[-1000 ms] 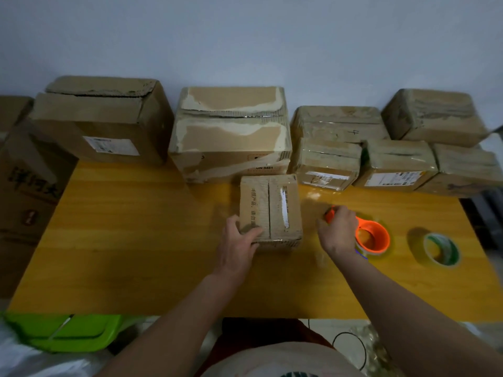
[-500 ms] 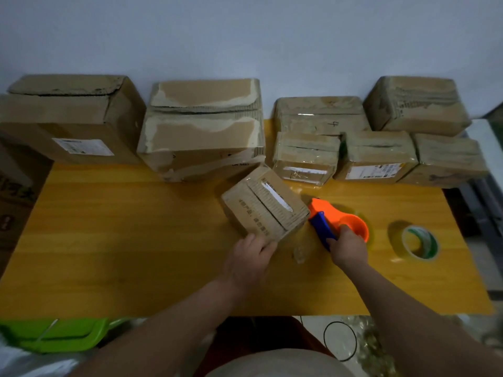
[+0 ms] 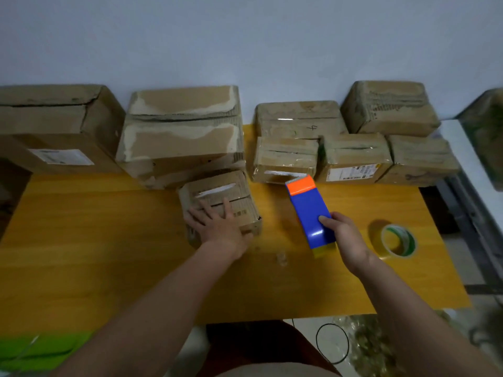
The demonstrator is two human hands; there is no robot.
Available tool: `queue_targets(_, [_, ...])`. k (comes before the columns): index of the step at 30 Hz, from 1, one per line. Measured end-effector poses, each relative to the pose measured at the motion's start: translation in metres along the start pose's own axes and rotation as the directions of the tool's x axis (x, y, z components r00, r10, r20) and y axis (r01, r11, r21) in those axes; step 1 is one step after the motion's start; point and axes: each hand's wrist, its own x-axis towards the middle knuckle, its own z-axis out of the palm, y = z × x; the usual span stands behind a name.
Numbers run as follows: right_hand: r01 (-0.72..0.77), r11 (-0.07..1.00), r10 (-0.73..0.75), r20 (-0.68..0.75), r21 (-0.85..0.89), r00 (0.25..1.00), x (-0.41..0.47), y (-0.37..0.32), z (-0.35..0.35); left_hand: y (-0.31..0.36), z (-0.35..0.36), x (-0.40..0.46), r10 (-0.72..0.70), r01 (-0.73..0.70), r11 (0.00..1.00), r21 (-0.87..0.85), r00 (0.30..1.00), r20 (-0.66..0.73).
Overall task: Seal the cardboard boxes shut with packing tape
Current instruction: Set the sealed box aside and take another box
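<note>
A small cardboard box sits in the middle of the yellow table, its top seam running left to right. My left hand lies on the box top with fingers spread flat and the thumb down its near side. My right hand grips a blue and orange tape dispenser, lifted off the table to the right of the box, its orange cutter end pointing away from me. A green-cored tape roll lies flat on the table further right.
Two large boxes stand along the wall at the back left and centre. Several smaller taped boxes are stacked at the back right. A green bin sits below the table's near left edge. A grey ledge runs along the right.
My right hand has picked the dispenser up from the table and raised it. My left hand has turned the small box and moved onto its top.
</note>
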Motion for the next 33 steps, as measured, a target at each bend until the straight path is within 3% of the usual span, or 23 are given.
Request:
queue_targets(2, [0.012, 0.999, -0.014, 0.089, 0.029, 0.996, -0.002, -0.003, 0.001, 0.000, -0.008, -0.003, 0.007, -0.007, 1.000, -0.030, 1.000, -0.017])
queue_targets(4, [0.038, 0.999, -0.043, 0.169, 0.036, 0.985, -0.004, -0.006, 0.002, 0.000, -0.016, -0.007, 0.110, -0.148, 0.968, -0.204, 0.976, -0.188])
queue_targets(6, [0.064, 0.997, -0.073, 0.225, 0.050, 0.972, -0.006, -0.010, 0.004, 0.003, -0.026, -0.009, 0.160, -0.317, 0.811, -0.492, 0.929, -0.335])
queue_targets(7, [0.075, 0.996, -0.085, 0.241, 0.051, 0.967, -0.007, -0.012, 0.006, 0.006, -0.033, -0.004, 0.129, -0.322, 0.693, -0.645, 0.936, -0.329])
queue_targets(10, [0.110, 0.993, -0.120, 0.274, 0.054, 0.954, -0.010, -0.014, 0.008, 0.013, -0.058, 0.010, 0.058, -0.038, 0.279, -0.959, 0.998, -0.022])
queue_targets(11, [0.117, 0.992, -0.127, 0.275, 0.051, 0.953, -0.011, -0.014, 0.009, 0.015, -0.063, 0.014, 0.093, 0.059, 0.179, -0.982, 0.993, 0.077])
queue_targets(12, [0.126, 0.991, -0.135, 0.274, 0.048, 0.952, -0.013, -0.014, 0.010, 0.015, -0.067, 0.016, 0.154, 0.119, 0.143, -0.983, 0.978, 0.140])
queue_targets(16, [0.152, 0.988, -0.151, 0.246, 0.018, 0.957, -0.015, -0.013, 0.010, 0.008, -0.073, 0.023, 0.385, 0.159, 0.133, -0.978, 0.901, 0.199])
queue_targets(24, [0.105, 0.993, -0.086, 0.285, -0.054, 0.955, -0.013, -0.024, 0.011, -0.001, -0.079, 0.029, 0.494, 0.312, 0.015, -0.950, 0.824, 0.279])
queue_targets(30, [0.083, 0.985, -0.017, 0.389, -0.153, 0.921, -0.013, -0.035, 0.021, -0.002, -0.083, 0.029, 0.383, 0.223, 0.095, -0.970, 0.891, 0.242])
queue_targets(33, [0.059, 0.983, 0.017, 0.403, -0.174, 0.915, -0.017, -0.043, 0.031, -0.002, -0.081, 0.030, 0.274, 0.126, 0.187, -0.974, 0.946, 0.175])
